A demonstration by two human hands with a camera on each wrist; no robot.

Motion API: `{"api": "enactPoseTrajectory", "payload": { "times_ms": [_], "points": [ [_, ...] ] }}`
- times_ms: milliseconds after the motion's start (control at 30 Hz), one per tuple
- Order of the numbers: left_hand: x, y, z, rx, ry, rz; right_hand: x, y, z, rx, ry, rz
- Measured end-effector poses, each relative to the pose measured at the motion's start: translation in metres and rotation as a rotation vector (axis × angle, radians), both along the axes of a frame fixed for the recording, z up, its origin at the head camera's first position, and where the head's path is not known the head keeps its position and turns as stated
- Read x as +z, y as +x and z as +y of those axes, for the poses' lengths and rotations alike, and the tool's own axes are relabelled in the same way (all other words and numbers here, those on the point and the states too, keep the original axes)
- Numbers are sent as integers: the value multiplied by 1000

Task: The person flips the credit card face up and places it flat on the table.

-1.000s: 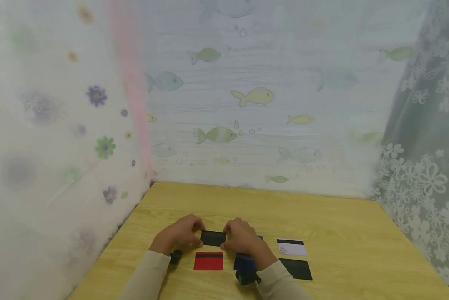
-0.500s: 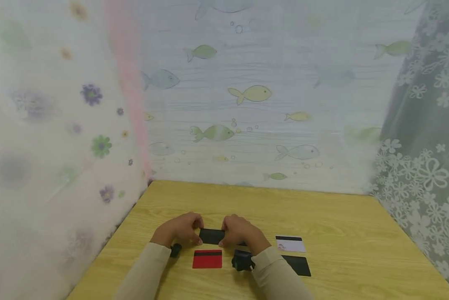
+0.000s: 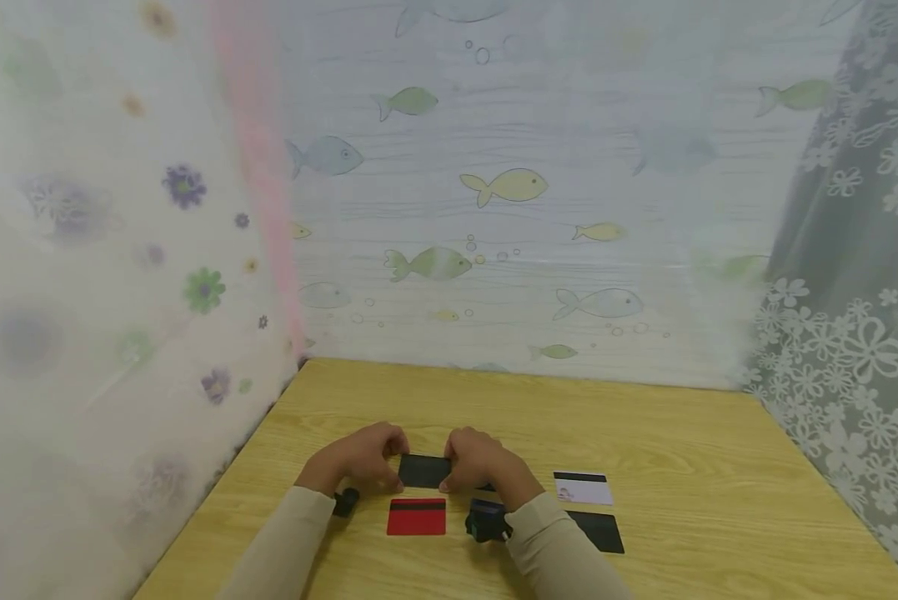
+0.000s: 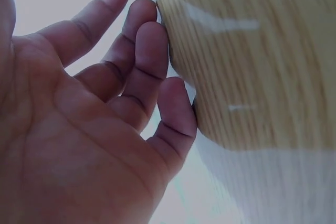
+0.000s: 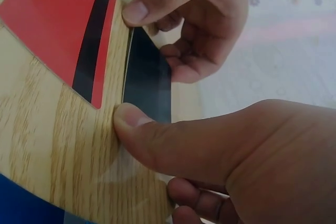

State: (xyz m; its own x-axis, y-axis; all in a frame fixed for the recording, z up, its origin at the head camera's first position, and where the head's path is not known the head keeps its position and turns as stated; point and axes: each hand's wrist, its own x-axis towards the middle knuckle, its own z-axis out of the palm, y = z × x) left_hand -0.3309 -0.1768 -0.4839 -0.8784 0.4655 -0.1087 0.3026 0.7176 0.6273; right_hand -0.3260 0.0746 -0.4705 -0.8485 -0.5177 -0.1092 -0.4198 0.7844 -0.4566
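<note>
A black card (image 3: 423, 472) lies on the wooden table between both hands. My left hand (image 3: 358, 458) holds its left end, thumb at the near corner and fingers at the far one. At the right end my right hand (image 3: 486, 462) grips the card the same way. The right wrist view shows both thumbs along the near edge of the black card (image 5: 149, 77), fingers curled toward the far side. In the left wrist view the bent fingertips of the left hand (image 4: 79, 124) meet the table; the card is hidden there. A red card (image 3: 416, 517) with a black stripe lies just nearer.
Right of the hands lie a white card (image 3: 584, 490) with a dark stripe and another black card (image 3: 600, 532), partly behind the right sleeve. A blue card (image 5: 23, 203) shows at the right wrist view's corner. Patterned curtains (image 3: 524, 275) border the table (image 3: 681, 467).
My right hand has shifted slightly left, its thumb and fingers now overlapping the black card's right end. The right forearm covers more of the blue cards. The left hand stays at its end.
</note>
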Motion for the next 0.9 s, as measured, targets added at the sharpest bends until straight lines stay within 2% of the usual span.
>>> {"api": "enactPoseTrajectory", "payload": {
  "times_ms": [133, 400, 667, 900],
  "points": [
    [0, 0, -2, 18, 17, 3, -2, 0, 1, 11, -29, -1],
    [5, 1, -4, 20, 50, 85, -3, 0, 3, 13, -39, 11],
    [13, 1, -6, 24, 103, 136, -2, 1, -6, 78, -85, 121],
    [20, 1, -3, 11, 136, 162, -2, 1, -13, 69, -145, 144]
  ]
}}
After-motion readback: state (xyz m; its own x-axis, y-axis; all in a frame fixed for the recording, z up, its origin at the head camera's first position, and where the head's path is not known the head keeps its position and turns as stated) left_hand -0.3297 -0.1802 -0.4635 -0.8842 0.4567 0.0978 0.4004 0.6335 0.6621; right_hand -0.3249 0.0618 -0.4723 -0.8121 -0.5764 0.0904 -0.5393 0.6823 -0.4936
